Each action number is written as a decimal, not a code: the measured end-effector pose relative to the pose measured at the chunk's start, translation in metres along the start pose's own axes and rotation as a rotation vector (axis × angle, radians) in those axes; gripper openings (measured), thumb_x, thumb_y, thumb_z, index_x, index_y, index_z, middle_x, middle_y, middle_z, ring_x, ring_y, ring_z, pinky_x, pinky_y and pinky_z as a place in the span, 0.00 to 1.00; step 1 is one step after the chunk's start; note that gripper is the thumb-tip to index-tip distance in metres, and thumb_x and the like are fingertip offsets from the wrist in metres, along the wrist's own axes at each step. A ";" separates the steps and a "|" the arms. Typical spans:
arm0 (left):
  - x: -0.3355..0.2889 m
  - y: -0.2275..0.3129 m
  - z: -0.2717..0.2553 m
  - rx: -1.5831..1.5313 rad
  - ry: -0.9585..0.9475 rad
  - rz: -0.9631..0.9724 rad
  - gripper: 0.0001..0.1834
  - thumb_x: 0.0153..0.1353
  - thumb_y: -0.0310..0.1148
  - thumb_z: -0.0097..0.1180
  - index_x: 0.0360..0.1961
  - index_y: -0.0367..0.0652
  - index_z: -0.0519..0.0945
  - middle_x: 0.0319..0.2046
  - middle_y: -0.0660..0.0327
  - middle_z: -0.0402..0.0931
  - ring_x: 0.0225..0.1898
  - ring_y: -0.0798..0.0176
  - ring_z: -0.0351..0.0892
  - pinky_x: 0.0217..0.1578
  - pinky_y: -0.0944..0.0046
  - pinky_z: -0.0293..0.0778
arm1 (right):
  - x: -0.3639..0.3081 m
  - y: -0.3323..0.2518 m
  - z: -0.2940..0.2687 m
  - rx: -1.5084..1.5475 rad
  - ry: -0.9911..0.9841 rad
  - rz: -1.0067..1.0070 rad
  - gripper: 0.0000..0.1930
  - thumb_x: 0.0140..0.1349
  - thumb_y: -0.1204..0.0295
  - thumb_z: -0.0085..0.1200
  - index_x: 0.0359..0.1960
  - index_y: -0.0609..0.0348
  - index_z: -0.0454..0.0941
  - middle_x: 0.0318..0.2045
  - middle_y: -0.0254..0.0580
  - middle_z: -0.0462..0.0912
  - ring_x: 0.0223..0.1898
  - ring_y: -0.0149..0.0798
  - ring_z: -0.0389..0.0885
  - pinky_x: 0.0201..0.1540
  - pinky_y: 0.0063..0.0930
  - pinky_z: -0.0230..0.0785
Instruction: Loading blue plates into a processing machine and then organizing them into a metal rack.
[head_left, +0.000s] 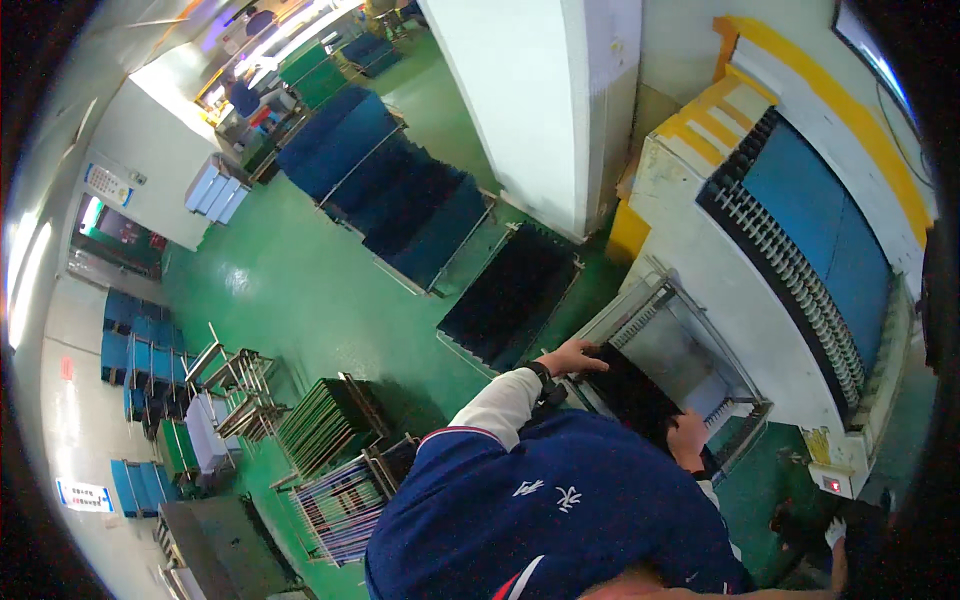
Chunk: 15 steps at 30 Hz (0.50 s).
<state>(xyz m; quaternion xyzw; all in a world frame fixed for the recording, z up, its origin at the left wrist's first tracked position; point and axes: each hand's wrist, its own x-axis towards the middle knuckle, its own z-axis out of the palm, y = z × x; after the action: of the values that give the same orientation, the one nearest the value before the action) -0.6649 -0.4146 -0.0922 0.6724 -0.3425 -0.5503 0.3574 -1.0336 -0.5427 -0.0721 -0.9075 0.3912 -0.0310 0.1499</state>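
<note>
A dark, nearly black flat board or stack of boards (640, 392) lies in a metal-framed rack (722, 345) in front of me. My left hand (575, 357), with a dark watch at the wrist, is closed over its far left end. Nearer and to the right, my right hand (687, 435) is curled at its other end, fingers partly hidden. The rack has toothed rails along its sides and a pale grey bed. I cannot tell whether one board or several lie under my hands.
A white and yellow roller machine (790, 250) carrying a blue panel (820, 200) stands right of the rack. Beyond are a dark-panel cart (515, 295), blue panel carts (380, 180) and a white pillar (530, 100). Slotted racks (325, 425) stand left; another person's gloved hand (835, 532) shows lower right.
</note>
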 end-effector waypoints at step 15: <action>0.003 0.016 0.000 -0.020 -0.040 -0.158 0.43 0.45 0.51 0.73 0.58 0.33 0.73 0.53 0.52 0.76 0.55 0.57 0.74 0.54 0.61 0.70 | 0.003 -0.015 -0.023 -0.018 -0.026 0.034 0.09 0.47 0.66 0.55 0.27 0.52 0.85 0.32 0.41 0.79 0.38 0.49 0.78 0.40 0.45 0.72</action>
<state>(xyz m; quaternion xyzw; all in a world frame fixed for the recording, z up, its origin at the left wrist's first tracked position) -0.6652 -0.4253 -0.0795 0.6829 -0.2898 -0.5933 0.3125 -1.0245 -0.5407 -0.0463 -0.9023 0.4048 -0.0133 0.1474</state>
